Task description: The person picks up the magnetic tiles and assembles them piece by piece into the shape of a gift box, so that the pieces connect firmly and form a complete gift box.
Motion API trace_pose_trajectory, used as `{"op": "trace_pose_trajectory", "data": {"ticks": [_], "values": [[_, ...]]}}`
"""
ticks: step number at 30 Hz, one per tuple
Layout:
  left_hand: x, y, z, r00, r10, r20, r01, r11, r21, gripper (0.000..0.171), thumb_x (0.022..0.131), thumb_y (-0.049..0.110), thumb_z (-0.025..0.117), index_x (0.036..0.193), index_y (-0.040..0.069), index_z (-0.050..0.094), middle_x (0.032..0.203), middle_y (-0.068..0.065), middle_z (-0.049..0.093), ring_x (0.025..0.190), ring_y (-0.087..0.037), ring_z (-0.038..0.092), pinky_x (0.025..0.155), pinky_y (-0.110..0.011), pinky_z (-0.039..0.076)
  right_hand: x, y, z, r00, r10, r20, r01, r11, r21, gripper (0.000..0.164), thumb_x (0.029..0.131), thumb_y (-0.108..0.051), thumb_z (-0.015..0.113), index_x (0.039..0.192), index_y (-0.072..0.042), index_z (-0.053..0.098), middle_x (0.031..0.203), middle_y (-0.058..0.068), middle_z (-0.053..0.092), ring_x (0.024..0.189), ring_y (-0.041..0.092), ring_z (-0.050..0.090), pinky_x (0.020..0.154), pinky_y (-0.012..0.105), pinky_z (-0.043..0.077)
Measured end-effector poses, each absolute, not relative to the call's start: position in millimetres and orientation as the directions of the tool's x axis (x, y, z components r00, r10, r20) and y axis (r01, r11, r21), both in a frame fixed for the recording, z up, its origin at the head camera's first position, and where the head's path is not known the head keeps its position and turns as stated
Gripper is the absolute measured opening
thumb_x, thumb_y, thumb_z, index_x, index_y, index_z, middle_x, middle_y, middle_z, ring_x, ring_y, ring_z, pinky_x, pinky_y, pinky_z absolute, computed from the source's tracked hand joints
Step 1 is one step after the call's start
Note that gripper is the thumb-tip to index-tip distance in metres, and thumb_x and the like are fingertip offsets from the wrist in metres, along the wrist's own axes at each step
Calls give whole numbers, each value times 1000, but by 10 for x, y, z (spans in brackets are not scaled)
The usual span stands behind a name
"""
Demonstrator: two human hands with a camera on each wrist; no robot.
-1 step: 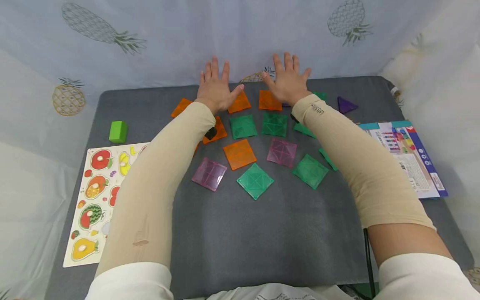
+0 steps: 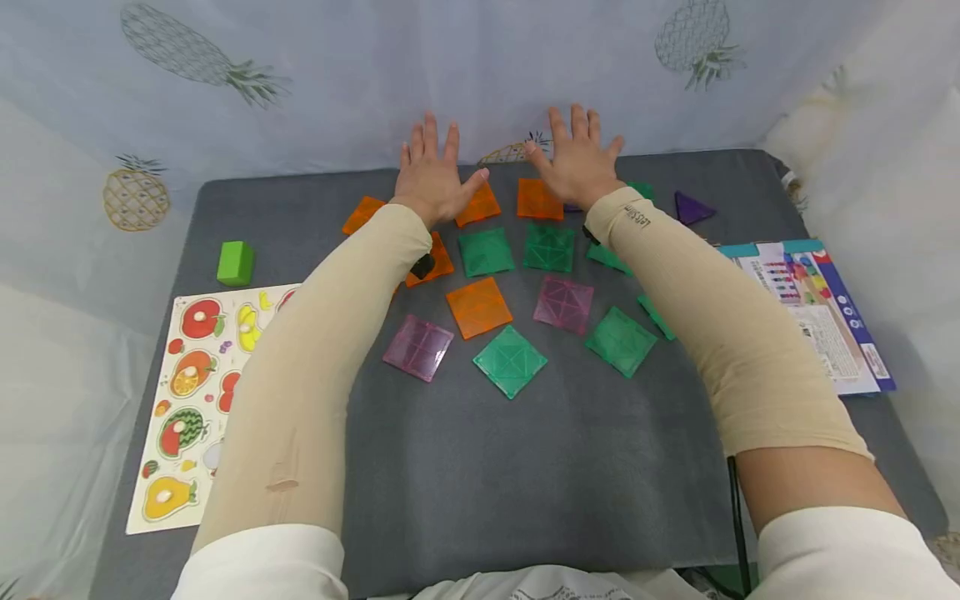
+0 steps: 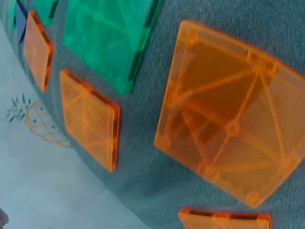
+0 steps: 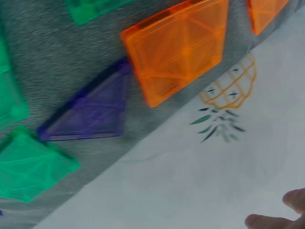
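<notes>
My left hand (image 2: 433, 179) reaches to the table's far edge, its fingers spread and holding nothing. An orange square magnetic tile (image 2: 480, 204) lies beside its thumb. To the right, my right hand (image 2: 581, 162) is likewise spread and empty, with another orange tile (image 2: 540, 200) just below its thumb. The right wrist view shows a purple triangular tile (image 4: 93, 105) near that orange tile, and fingertips (image 4: 271, 222) at the lower corner over the white cloth. A large orange tile (image 3: 233, 119) fills much of the left wrist view. My forearms hide some tiles.
Several green, orange and pink square tiles, such as a green tile (image 2: 510, 362), lie loosely across the middle. A fruit puzzle board (image 2: 180, 333) and a green block (image 2: 236, 264) are at left. At right are a purple triangle (image 2: 693, 208) and a printed box (image 2: 825, 325).
</notes>
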State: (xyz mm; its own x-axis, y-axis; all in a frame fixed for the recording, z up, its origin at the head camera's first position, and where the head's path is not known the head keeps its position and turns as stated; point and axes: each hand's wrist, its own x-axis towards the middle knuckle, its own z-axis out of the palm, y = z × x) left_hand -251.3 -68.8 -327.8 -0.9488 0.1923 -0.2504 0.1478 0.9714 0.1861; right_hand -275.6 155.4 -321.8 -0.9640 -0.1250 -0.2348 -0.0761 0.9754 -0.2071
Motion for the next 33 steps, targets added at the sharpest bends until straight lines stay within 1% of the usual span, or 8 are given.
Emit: {"op": "trace_pose_trajectory", "data": {"ticks": [6,10,13,17,20,23,27,33], "values": [[-2467,-687,-3299,-935,238,-261,191,962,194,83,93,69,16,151,21,-20,154,-10,-35,145,-31,-25,120,-48,-7,-2650,1648,-3219,-965,-146,-219,-89,964,-252,74,95,-65,12,152,-27,-17,159,11,-21,146,36,-20,105,75,-7],[-2353,-684,-3293,-918,334,-216,284,931,229,85,95,66,26,155,17,-9,158,-13,-24,147,-35,-16,121,-49,-2,-2450,1719,-3160,-967,-207,-150,-166,954,-250,75,97,-63,18,155,-24,-9,161,15,-12,148,39,-11,105,77,-1],[-2178,-673,-3320,-887,427,-176,378,890,256,86,95,62,39,156,14,3,160,-18,-10,148,-39,-4,120,-50,6,-2222,1763,-3118,-960,-265,-88,-241,946,-218,75,98,-60,26,156,-20,1,160,20,4,146,42,3,105,76,10],[-1736,-659,-3414,-840,524,-141,480,838,259,79,92,53,56,152,12,27,156,-22,17,142,-41,20,114,-55,26,-1835,1825,-3139,-934,-348,-84,-332,930,-161,78,96,-56,43,156,-17,12,152,24,27,138,47,25,100,72,26],[-1263,-612,-3518,-820,562,-110,521,812,262,65,89,49,63,140,11,49,140,-19,42,126,-38,42,100,-54,40,-1515,1910,-3220,-907,-402,-125,-388,914,-120,81,94,-51,54,155,-14,17,143,25,41,129,48,39,93,68,37],[-778,-523,-3630,-831,551,-73,514,812,276,58,87,51,66,129,12,60,122,-14,55,106,-34,55,85,-49,45,-1180,2024,-3337,-881,-444,-161,-430,895,-115,82,89,-48,63,152,-9,26,131,27,51,112,44,53,79,59,49],[-284,-386,-3794,-870,493,-21,468,838,280,63,80,57,69,126,13,60,116,-14,56,97,-33,56,74,-46,46,-758,2202,-3493,-870,-429,-245,-414,903,-112,86,83,-50,71,147,-5,35,117,27,57,98,39,59,67,52,51],[-65,-219,-4033,-907,417,57,418,879,228,63,76,55,73,122,15,57,119,-18,49,100,-32,49,68,-40,42,-417,2412,-3698,-904,-340,-260,-342,939,-39,83,77,-50,76,139,-3,45,111,29,57,94,44,57,70,57,49]]}}
